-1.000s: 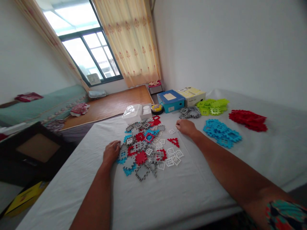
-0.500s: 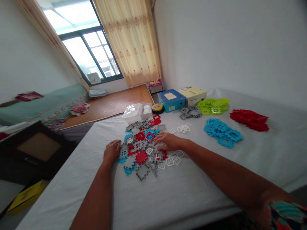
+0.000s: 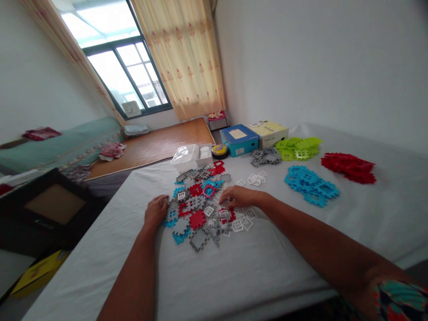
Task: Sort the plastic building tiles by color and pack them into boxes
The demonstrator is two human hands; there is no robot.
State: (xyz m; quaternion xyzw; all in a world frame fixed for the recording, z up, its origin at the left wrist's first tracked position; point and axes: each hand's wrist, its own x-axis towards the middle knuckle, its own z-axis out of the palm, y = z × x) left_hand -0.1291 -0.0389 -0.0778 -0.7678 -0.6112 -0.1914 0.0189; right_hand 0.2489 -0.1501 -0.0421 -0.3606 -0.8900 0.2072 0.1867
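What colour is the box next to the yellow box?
The box is blue, best seen in the head view.

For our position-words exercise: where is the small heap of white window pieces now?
In the head view, the small heap of white window pieces lies on the sheet beyond the right hand, between the mixed pile and the grey pieces.

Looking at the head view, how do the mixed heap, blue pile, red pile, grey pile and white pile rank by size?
Largest: mixed heap.
Next: blue pile and red pile, too alike to rank.
Then: grey pile.
Smallest: white pile.
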